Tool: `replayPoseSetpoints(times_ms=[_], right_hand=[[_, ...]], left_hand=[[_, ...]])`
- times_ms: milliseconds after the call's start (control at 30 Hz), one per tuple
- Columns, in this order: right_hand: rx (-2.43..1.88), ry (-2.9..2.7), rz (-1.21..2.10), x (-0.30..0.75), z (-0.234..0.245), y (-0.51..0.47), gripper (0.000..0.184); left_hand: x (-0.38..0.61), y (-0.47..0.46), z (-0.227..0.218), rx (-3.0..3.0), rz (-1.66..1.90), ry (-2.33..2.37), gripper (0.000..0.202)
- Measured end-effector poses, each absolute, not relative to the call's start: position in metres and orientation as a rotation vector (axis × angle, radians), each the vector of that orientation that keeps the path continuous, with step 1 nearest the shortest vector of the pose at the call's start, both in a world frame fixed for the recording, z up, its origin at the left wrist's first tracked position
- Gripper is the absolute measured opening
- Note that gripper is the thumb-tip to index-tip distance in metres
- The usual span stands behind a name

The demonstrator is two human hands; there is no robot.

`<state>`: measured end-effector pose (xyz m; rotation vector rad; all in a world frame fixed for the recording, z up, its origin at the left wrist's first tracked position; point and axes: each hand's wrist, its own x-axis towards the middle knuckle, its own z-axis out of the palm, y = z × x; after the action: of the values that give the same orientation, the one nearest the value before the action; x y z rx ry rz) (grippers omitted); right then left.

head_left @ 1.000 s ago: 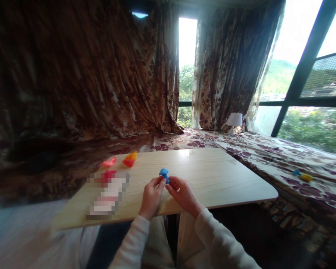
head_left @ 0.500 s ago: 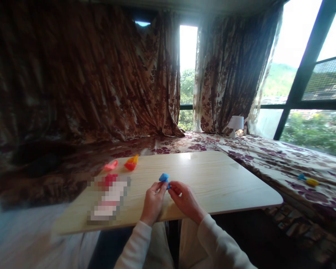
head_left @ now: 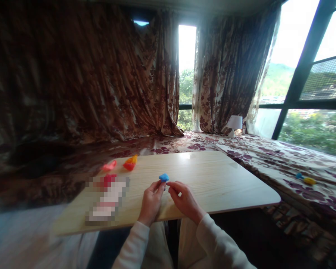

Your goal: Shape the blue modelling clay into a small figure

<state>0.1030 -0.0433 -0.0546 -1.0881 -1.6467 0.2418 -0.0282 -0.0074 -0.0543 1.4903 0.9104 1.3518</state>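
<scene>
Upright between the fingertips of my left hand [head_left: 152,200] is a small blue piece [head_left: 164,177], soft-looking and wider at its top. Thumb and fingers pinch its lower end, so that part is mostly hidden. My right hand [head_left: 182,196] is close against it on the other side, thumb and index bent together in a pinch at the base of the blue piece. What lies between those fingertips, if anything, is too small to make out. Both hands are above the front part of the pale wooden table [head_left: 212,179].
At the table's left are a red-and-orange piece [head_left: 130,163], a pinkish-red piece [head_left: 109,165], a dark red piece [head_left: 109,180] and a blurred-out flat item [head_left: 109,201]. A patterned bed surface [head_left: 263,160] holds a lamp [head_left: 235,122], a blue piece [head_left: 299,175] and a yellow piece [head_left: 309,181].
The narrow lower part of the blue piece, seen earlier between both hands, is now mostly covered by fingers. The right fingertips have shifted slightly left. The view has turned a little.
</scene>
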Motion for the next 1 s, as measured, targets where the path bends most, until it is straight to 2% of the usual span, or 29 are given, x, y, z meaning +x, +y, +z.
replayPoseSetpoints(times_ms=[300,533,1000], right_hand=[[-1.004,-1.604,0.300,0.1038,-0.0591,-0.0411,0.024],[-1.010,-1.634,0.300,0.1040,-0.0558,-0.0421,0.026],[-1.034,-1.698,0.269,0.1028,-0.0543,-0.0464,0.029]], left_hand=[[-0.0291,-0.0083,-0.0529,1.586,1.357,0.934,0.031],[-0.0271,-0.0068,-0.0569,1.411,1.317,0.908,0.039],[-0.0273,-0.0060,-0.0565,1.495,1.331,0.946,0.038]])
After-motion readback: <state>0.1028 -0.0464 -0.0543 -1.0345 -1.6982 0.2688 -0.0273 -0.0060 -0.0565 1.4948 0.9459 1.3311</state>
